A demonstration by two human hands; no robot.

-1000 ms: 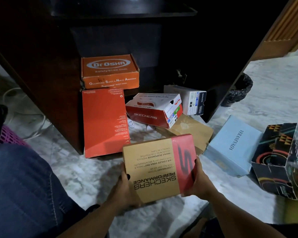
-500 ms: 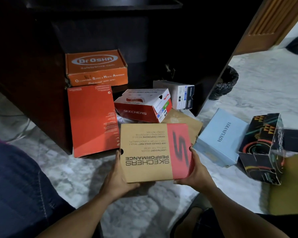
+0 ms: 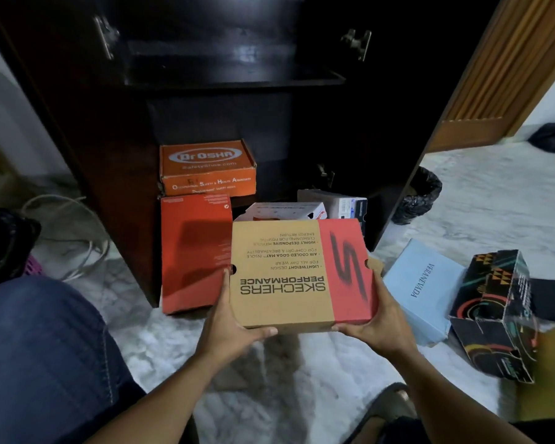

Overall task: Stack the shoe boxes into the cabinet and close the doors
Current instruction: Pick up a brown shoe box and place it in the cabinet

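Note:
I hold a tan and red Skechers Performance box (image 3: 289, 274) above the floor, level, in front of the dark cabinet (image 3: 225, 91). My left hand (image 3: 234, 322) grips its near left corner, and my right hand (image 3: 375, 318) grips the near right corner. An orange Dr Osha box (image 3: 207, 168) sits on the cabinet's bottom shelf. A red box (image 3: 194, 251) leans upright against the cabinet front. Behind the held box lie a white and red Skechers box (image 3: 285, 211) and a white box (image 3: 337, 203), both partly hidden.
On the marble floor to the right lie a light blue box (image 3: 426, 290) and a black patterned box (image 3: 497, 312). Both cabinet doors (image 3: 407, 139) stand open. A black bag (image 3: 418, 195) sits behind the right door. My jeans-clad knee (image 3: 42, 354) fills the lower left; cables (image 3: 64, 238) lie beyond.
I have lifted the Skechers Performance box higher and toward the cabinet; it now hides most of the white and red box. My view has tilted up, showing the upper shelf.

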